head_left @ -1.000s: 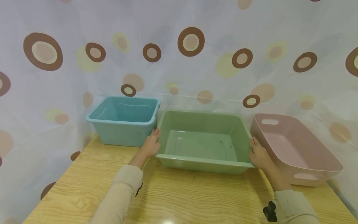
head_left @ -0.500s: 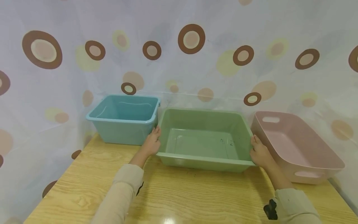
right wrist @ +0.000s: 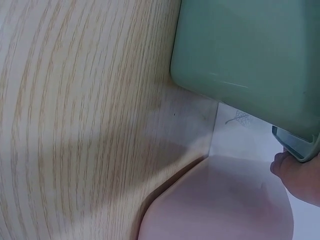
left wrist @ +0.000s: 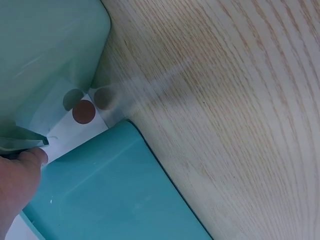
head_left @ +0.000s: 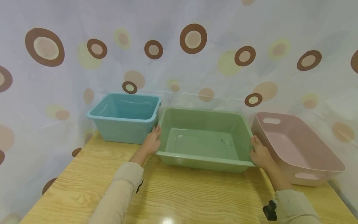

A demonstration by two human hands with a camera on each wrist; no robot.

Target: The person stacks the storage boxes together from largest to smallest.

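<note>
A green plastic storage bin (head_left: 201, 144) stands in the middle of the head view, between my hands. My left hand (head_left: 152, 141) grips its left side edge, close beside a blue bin (head_left: 123, 127). On the opposite side my right hand (head_left: 260, 154) holds the right edge, next to a pink bin (head_left: 293, 146). In the right wrist view, fingers (right wrist: 285, 165) curl under the green rim. The left wrist view shows fingertips (left wrist: 36, 156) at the rim, and the rest of that hand is mostly cut off. A few small dark marks lie on the green bin's floor.
All three bins stand along the back of a wood-grain table (head_left: 179, 196). A white curtain (head_left: 195, 74) with brown, pink and yellow circles hangs right behind them. The blue and pink bins flank the green one closely, leaving narrow gaps around both hands.
</note>
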